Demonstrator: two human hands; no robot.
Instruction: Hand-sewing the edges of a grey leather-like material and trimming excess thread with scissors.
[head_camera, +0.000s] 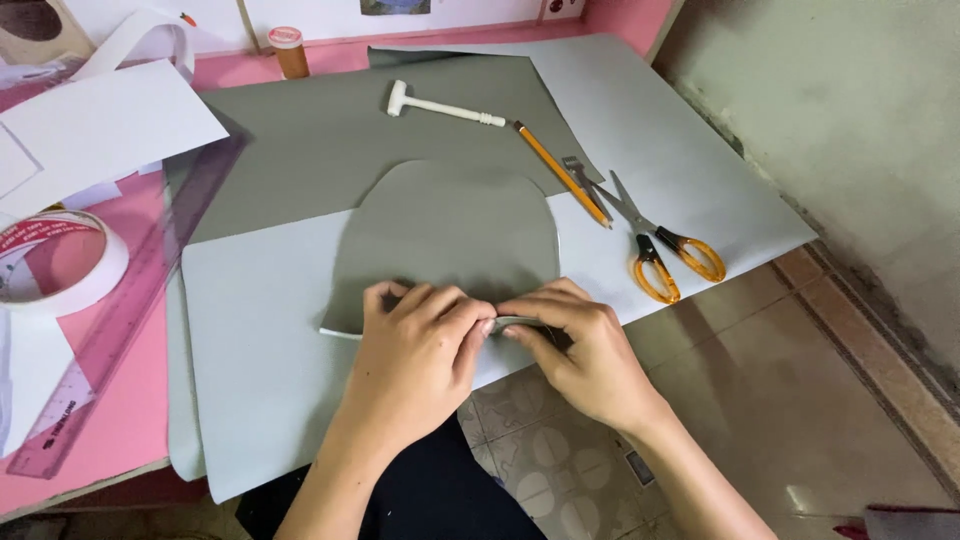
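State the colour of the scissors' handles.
The scissors have orange, see-through handles; the head view shows them at the right of the grey sheet.

You sit at a pink table (110, 420) that fills the view from 9 to 12 o'clock; its near edge runs along 7 o'clock. At 1 to 3 o'clock stands a rough grey-green plaster wall (850, 110), stained dark where it meets the floor. The floor (760, 400), from 4 to 6 o'clock, is laid in reddish-brown tiles, with patterned pale tiles under the table edge. At 12 o'clock a white panel (440, 15) backs the table. Light is soft and even; a glare spot sits on a tile at 5 o'clock.
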